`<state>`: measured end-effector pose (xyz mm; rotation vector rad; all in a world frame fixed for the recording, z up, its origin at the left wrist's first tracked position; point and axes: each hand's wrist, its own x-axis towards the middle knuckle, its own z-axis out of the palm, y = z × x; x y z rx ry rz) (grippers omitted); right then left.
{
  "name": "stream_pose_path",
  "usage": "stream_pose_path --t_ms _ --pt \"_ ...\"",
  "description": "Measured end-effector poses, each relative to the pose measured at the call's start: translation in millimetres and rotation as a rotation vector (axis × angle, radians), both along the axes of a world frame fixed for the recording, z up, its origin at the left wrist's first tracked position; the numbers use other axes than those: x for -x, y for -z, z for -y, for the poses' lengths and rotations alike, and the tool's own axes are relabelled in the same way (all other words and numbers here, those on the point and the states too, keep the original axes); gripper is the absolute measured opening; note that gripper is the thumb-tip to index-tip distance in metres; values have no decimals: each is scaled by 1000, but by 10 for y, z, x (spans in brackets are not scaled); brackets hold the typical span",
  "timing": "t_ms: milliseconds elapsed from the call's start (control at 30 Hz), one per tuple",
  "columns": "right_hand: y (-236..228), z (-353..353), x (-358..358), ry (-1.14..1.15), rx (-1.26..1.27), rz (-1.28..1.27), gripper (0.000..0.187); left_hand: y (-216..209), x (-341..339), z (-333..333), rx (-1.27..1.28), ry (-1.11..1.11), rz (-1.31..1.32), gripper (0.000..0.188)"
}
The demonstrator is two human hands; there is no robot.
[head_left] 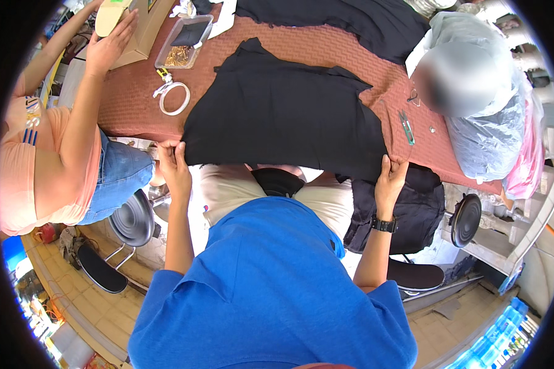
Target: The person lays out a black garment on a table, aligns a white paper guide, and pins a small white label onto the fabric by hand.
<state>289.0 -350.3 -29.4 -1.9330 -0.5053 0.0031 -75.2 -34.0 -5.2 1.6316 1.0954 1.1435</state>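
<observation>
A piece of black fabric point(283, 111) lies spread over the table, its near edge hanging slightly past the front. My left hand point(175, 165) pinches its near left corner between thumb and fingers. At the near right corner my right hand point(391, 175), with a dark watch on the wrist, grips the cloth the same way. Between the two hands the near edge runs nearly straight. Thread snips point(406, 128) with a green handle rest on the table just beyond my right hand. A white ring-shaped roll point(175, 99) lies beyond my left hand.
The table wears a reddish-brown textured cover point(326, 52). A clear plastic box point(184, 42) holds small brass-coloured pieces. More black fabric point(351, 21) lies at the far side. Large plastic-wrapped bundles point(486, 135) stand at right. A person in a peach shirt point(68, 147) handles a cardboard box point(144, 34) at left.
</observation>
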Motion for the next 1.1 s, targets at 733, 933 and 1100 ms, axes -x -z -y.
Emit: stream_pose_path --t_ms 733,933,1100 --pt "30 -2304 -1398 -367 445 119 34 347 -2492 -1863 -514 168 -799 21" --pt "-18 -2250 -1523 -270 15 -2 23 -154 -2753 -1744 -92 198 -272 16" --pt "21 -2354 -1564 -195 -33 163 26 178 -2823 -1961 -335 265 -223 20"
